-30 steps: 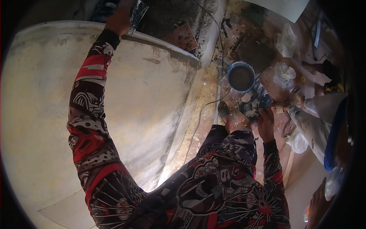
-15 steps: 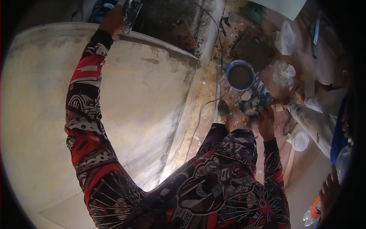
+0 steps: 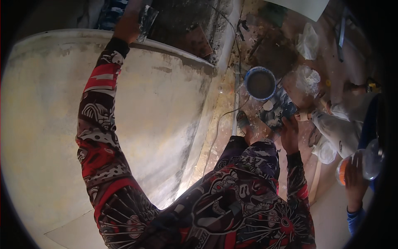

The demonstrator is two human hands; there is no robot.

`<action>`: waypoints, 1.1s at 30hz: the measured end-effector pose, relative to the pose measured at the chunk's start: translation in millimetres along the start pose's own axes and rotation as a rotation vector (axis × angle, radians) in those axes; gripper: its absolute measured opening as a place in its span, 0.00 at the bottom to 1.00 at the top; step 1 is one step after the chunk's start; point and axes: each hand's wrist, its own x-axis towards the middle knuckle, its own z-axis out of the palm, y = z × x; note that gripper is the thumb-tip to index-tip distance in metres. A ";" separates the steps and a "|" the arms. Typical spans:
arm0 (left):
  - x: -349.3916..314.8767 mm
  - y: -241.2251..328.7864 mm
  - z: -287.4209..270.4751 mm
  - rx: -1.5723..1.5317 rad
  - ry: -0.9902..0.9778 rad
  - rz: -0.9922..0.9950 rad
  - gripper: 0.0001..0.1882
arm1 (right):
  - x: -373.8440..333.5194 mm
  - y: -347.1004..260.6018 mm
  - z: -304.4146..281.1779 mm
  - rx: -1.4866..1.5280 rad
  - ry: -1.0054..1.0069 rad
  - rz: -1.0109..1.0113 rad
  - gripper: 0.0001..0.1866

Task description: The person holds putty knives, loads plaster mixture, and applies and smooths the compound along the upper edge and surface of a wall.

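At the upper left, my left hand [image 3: 127,27] is closed round a flat, paste-smeared trowel [image 3: 146,24], held by the top edge of a pale, patchy wall panel [image 3: 137,95]. Its handle is hidden in my fist. Lower right of centre, my right hand [image 3: 289,132] grips the near edge of a dark flat board [image 3: 278,111] smeared with grey-white paste, with a pale lump [image 3: 268,105] on it. Just beyond the board, a round blue-rimmed bucket [image 3: 260,84] of grey material stands on the floor.
A cable [image 3: 219,120] runs along the wall's foot. Clear plastic bags [image 3: 307,79] lie right of the bucket, a white bag [image 3: 325,150] nearer. At the right, a co-worker in light trousers [image 3: 338,128] stands close, one hand [image 3: 355,180] on an orange-and-clear plastic item [image 3: 342,171].
My left hand and trowel have shifted slightly right and down. My right hand and the board stay nearly still. The co-worker's hand has risen with the orange item.
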 end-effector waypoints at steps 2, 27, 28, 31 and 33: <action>-2.7 -0.6 15.7 0.046 0.128 0.045 0.18 | 1.6 0.5 1.1 -0.011 -0.015 0.002 0.17; 1.1 35.8 22.7 0.046 -0.162 -0.203 0.20 | 0.5 1.7 -9.1 -0.076 -0.071 -0.008 0.18; 1.2 37.3 20.8 0.044 -0.163 -0.201 0.20 | 0.5 1.5 -8.9 -0.077 -0.069 -0.011 0.18; -0.9 32.7 14.0 0.054 -0.161 -0.201 0.18 | 0.9 3.1 -7.9 -0.079 -0.037 -0.017 0.18; -2.4 18.5 9.2 0.000 -0.141 -0.177 0.15 | 0.5 7.0 -7.5 -0.063 -0.005 -0.018 0.18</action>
